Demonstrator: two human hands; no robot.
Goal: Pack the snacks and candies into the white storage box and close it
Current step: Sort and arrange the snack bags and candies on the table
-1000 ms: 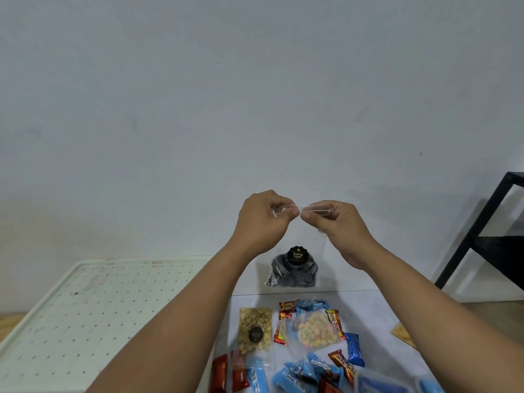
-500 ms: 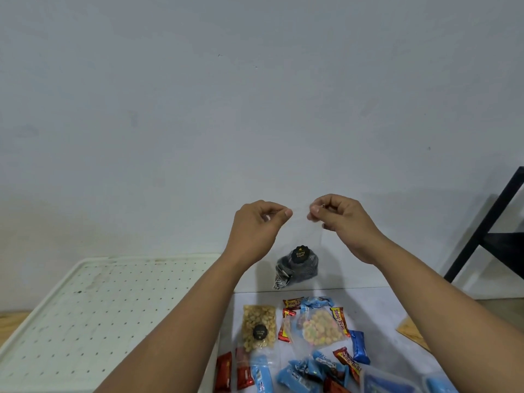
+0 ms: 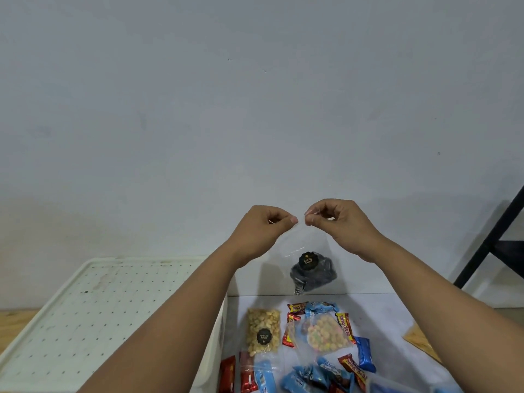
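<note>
A clear plastic bag of dark snacks with a black round label hangs in the air before the wall. My left hand and my right hand each pinch its top edge, thumbs nearly meeting. Below lies a white surface with a bag of pale nuts, a bag of coloured puffs, red wrapped candies and blue wrapped bars. The white storage box stands at the left, its perforated lid on top.
A black metal frame stands at the right by the wall. A brown woven piece lies at the right edge of the white surface. Wooden floor shows at the far left.
Both hands have lowered slightly, and the right hand's pinch slid inward along the bag's top edge until its thumb nearly meets the left one. The bag swings a little below them.
</note>
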